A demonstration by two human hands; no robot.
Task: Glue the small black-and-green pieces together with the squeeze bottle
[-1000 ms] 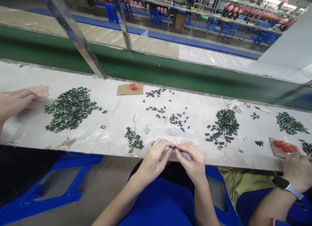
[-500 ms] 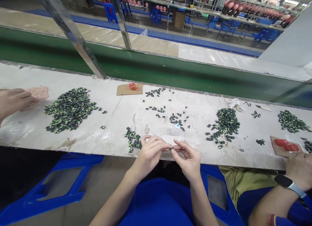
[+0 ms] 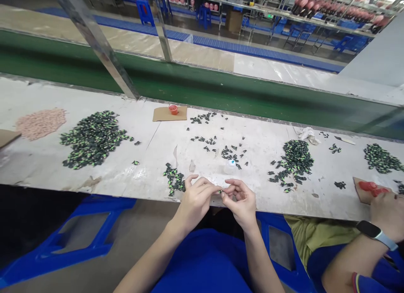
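Note:
Both hands meet over the table's near edge, pinching one small black-and-green piece [image 3: 221, 191] between their fingertips. My left hand [image 3: 197, 198] is closed on it with thumb and forefinger; my right hand [image 3: 242, 202] grips its other side, the remaining fingers curled. Most of the piece is hidden by the fingers. Just left of my left hand lies a small pile of black-and-green pieces [image 3: 173, 179]. A white bottle with a blue tip [image 3: 230, 166] is beyond my hands, beside scattered small black pieces [image 3: 227, 153].
A large black-and-green heap [image 3: 94, 139] and pink pieces [image 3: 41, 122] lie left. A red cup [image 3: 173, 110] sits on cardboard [image 3: 160, 114] at the back. More piles [image 3: 296, 158] lie right, near a knife [image 3: 345, 140]. A co-worker's hand [image 3: 386, 213] is at far right.
The neighbour's hand at the far left has gone from view, uncovering the pink pieces. My hands keep the small piece pinched, nearly in place. The view has shifted slightly.

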